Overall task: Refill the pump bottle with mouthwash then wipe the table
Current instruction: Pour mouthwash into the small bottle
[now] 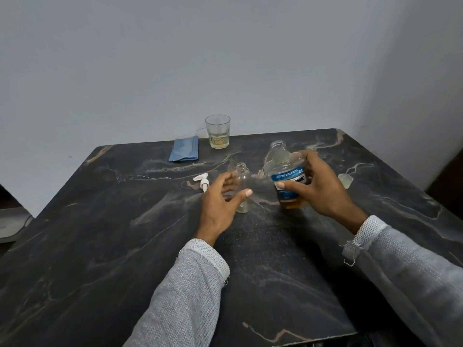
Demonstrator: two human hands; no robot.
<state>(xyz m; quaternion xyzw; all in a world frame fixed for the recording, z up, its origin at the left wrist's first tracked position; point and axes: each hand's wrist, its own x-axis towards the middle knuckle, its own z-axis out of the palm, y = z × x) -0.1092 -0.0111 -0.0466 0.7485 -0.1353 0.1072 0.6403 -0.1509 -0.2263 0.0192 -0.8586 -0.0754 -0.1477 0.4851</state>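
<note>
A dark marbled worktop (100, 246) carries everything. The right hand (318, 189) grips the uncapped mouthwash bottle (285, 169), upright with amber liquid low inside. The left hand (220, 199) spreads relaxed fingers around the small clear pump bottle (242, 176), neck uncovered, without clasping it. A folded blue cloth (184, 152) and a glass (217, 131) sit at the far edge. The white pump head (203, 181) lies left of the pump bottle; a clear cap (345, 179) lies right.

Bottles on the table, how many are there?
2: the small clear pump bottle beside the left hand, and the mouthwash bottle gripped by the right hand.
</note>
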